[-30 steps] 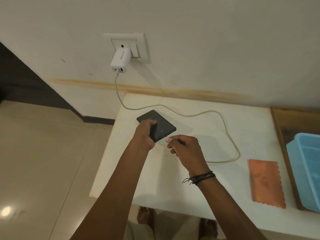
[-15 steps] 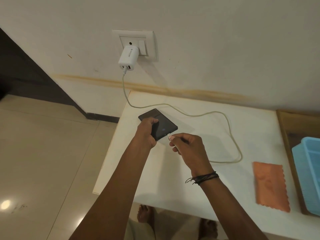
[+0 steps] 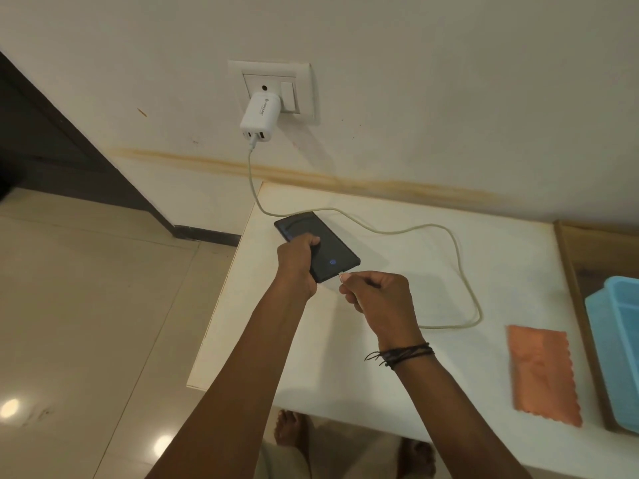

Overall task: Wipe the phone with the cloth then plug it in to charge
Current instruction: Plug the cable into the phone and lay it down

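Over white desk [image 3: 518, 271]: our left hand [image 3: 297, 262] grips black slab phone [image 3: 340, 252]; right hand [image 3: 378, 302] pinches pale cable plug [image 3: 341, 274].
Wooden tray [image 3: 587, 243]: holds blue plastic bin [image 3: 615, 340].

Your phone [image 3: 332, 243] is near the far left corner of the table [image 3: 501, 257]. Your left hand [image 3: 297, 261] grips its left edge, and your right hand [image 3: 380, 299] is just before its near end, fingers [image 3: 349, 281] pinching the cable [image 3: 460, 261] there. The cable loops right, then runs behind the phone and up to the charger [image 3: 259, 114] in the wall socket [image 3: 297, 95]. The cloth [image 3: 543, 375] lies well right, and the tub [image 3: 619, 340] is beyond it.
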